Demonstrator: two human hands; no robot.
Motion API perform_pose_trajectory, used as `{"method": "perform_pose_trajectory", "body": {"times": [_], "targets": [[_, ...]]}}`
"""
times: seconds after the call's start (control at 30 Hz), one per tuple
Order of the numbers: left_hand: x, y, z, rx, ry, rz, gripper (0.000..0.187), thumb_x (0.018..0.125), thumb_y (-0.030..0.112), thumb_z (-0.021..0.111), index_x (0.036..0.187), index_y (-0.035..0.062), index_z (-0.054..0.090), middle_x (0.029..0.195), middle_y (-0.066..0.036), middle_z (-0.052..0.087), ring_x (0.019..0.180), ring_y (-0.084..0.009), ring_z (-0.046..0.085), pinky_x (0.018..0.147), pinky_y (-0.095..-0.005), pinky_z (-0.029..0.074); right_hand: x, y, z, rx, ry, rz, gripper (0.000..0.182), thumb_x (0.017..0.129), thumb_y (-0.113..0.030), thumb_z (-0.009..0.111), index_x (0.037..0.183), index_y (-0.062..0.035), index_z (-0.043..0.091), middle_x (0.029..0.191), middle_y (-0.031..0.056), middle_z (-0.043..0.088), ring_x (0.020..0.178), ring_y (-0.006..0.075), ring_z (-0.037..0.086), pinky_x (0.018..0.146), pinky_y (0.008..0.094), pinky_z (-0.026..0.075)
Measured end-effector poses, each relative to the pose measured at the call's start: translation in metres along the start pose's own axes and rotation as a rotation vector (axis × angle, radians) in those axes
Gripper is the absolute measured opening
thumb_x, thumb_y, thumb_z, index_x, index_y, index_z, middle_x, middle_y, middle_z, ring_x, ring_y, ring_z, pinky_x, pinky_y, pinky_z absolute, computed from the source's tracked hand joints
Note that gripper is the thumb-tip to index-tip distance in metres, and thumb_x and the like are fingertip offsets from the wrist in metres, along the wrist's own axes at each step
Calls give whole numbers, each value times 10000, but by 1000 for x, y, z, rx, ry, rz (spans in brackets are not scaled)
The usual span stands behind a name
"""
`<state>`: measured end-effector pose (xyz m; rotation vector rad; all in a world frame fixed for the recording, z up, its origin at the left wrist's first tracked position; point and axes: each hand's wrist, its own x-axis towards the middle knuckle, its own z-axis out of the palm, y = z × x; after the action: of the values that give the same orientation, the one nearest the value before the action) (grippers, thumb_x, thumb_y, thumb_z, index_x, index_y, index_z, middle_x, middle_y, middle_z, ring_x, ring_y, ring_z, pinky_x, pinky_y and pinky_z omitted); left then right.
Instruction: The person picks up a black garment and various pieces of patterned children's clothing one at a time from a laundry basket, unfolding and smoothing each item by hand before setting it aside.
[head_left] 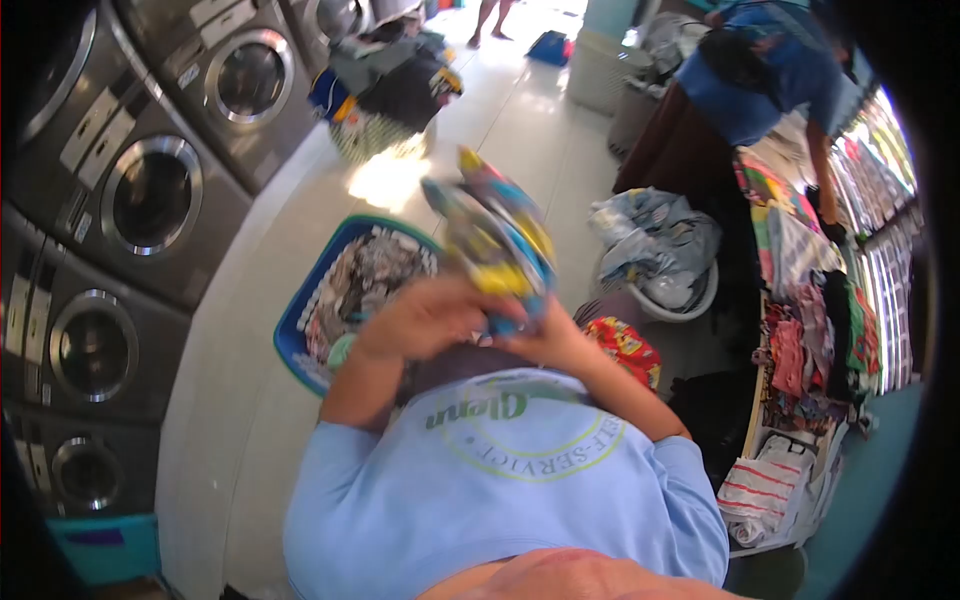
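Note:
A colourful cloth point(500, 235), patterned in yellow, blue and grey, is bunched up in front of my chest and smeared by motion. My left hand point(430, 315) is closed on its lower left part, fingers curled across it. From the other side my right hand point(548, 335) grips its lower edge, the fingers partly hidden behind the fabric. What kind of garment it is cannot be made out. Below and left of the cloth stands a blue basket point(290, 335) holding small crumpled clothes point(375, 280). A red patterned cloth point(625, 350) lies beside my right forearm.
Front-loading machines point(150, 195) line the left wall. A heaped laundry basket point(385, 135) stands ahead. To the right are a white basket point(705, 295) of greyish clothes, a shelf of folded clothes point(800, 335) and a person in blue point(755, 80) bending over.

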<state>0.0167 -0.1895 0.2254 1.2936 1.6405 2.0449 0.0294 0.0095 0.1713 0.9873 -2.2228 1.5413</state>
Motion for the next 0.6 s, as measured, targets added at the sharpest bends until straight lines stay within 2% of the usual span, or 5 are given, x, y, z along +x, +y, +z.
{"method": "perform_pose_trajectory", "body": {"times": [0.07, 0.23, 0.37, 0.43, 0.6], "targets": [[22, 5, 29, 348, -164, 31, 259, 822, -33, 554, 1060, 23, 642, 1089, -136, 626, 1008, -231, 610, 853, -327, 488, -6, 5, -10, -440, -20, -67, 373, 800, -81, 615, 1165, -68, 540, 1184, 138, 535, 1144, 310, 496, 940, 435, 420], [54, -26, 64, 578, 298, 352, 309, 810, -53, 566, 1107, 24, 590, 1120, -140, 563, 993, -243, 602, 797, -318, 508, -33, -2, -24, 122, 452, 91, 326, 868, -90, 564, 1186, -36, 516, 1105, 86, 584, 1037, 193, 555, 887, 320, 433], [58, -47, 80, -177, 326, -22, 355, 907, 7, 529, 1255, 8, 455, 1186, -97, 506, 1082, -165, 536, 883, -305, 483, -36, -14, -32, 181, 543, 61, 352, 890, -74, 563, 1230, -27, 481, 1153, 87, 558, 1072, 175, 516, 918, 311, 412], [54, -62, 81, -89, 257, -56, 361, 902, 16, 540, 1253, -2, 454, 1190, -76, 504, 1073, -138, 537, 869, -272, 473, -37, -19, -32, -164, 518, 17, 339, 905, -90, 552, 1231, -28, 481, 1197, 97, 537, 1107, 179, 493, 934, 317, 401], [56, -79, 84, 102, 208, -79, 255, 900, 30, 549, 1146, -33, 522, 1037, -58, 528, 948, -113, 572, 770, -261, 483, -44, -9, -41, -75, 456, 189, 384, 963, -352, 406, 1151, -50, 552, 1128, 174, 566, 1053, 315, 531, 902, 376, 398]]}}
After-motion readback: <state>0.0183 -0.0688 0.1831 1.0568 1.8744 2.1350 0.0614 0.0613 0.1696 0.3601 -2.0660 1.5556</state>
